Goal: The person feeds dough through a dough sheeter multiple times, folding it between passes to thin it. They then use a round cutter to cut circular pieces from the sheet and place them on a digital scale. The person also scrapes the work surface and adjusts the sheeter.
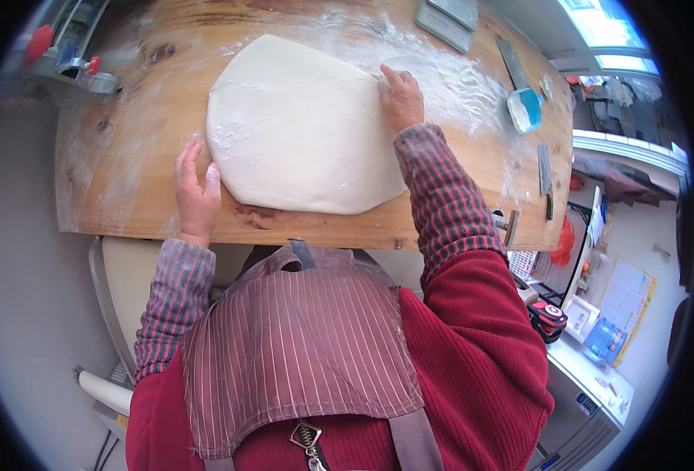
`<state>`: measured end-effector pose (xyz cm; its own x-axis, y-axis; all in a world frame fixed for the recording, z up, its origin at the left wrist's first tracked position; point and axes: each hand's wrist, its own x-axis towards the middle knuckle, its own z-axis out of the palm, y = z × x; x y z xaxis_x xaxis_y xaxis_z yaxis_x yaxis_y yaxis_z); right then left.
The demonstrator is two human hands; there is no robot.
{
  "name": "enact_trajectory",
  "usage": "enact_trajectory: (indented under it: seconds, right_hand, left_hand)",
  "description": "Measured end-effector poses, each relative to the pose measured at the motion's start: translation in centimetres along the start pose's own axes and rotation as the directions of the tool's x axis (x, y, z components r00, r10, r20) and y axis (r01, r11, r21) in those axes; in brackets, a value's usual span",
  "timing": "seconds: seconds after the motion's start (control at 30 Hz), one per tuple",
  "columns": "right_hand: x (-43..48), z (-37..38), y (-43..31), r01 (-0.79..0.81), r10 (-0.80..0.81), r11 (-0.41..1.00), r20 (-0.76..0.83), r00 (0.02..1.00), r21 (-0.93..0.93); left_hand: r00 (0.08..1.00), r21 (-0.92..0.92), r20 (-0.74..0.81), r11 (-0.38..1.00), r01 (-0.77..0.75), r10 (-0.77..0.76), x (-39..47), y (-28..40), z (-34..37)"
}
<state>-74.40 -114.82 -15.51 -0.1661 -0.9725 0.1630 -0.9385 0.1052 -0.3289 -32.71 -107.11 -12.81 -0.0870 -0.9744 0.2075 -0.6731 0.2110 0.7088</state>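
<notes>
A broad, thick sheet of pale dough (306, 129) lies on the floured wooden table (129, 171) before me. It is roughly rounded, with a blunt corner at the far side and patches of dry flour on its surface. My left hand (198, 191) is at its near left edge, fingers apart and pointing away from me, the thumb close against the dough. At the far right edge, my right hand (403, 100) touches the sheet with curled fingers. Whether those fingers pinch the edge is hidden.
Loose flour (447, 88) is spread beyond and right of the dough. A digital scale (447, 23), a flat metal blade (512, 62), a blue scoop with flour (525, 110) and a knife (545, 176) lie rightward. A metal clamp (509, 229) is at the near right edge.
</notes>
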Motion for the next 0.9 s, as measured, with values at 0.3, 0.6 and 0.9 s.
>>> enact_trajectory:
  seconds: [0.3, 0.6, 0.9]
  right_hand:
    - [6.4, 3.7, 5.6, 0.057, -0.086, 0.983, 0.162, 0.983, 0.174]
    - [4.4, 4.4, 2.2, 0.417, -0.42, 0.908, 0.123, 0.899, 0.045]
    - [-2.2, 1.6, -6.5, 0.577, -0.486, 0.526, 0.336, 0.807, -0.625]
  left_hand:
    - [0.954, -0.139, -0.102, 0.954, 0.267, -0.282, -7.8, -0.1, -5.4]
    - [0.748, -0.283, -0.29, 0.8, 0.529, -0.597, -22.4, 0.3, -9.8]
    - [0.248, -0.469, -0.47, 0.478, 0.743, -0.847, -42.9, 8.7, -11.5]
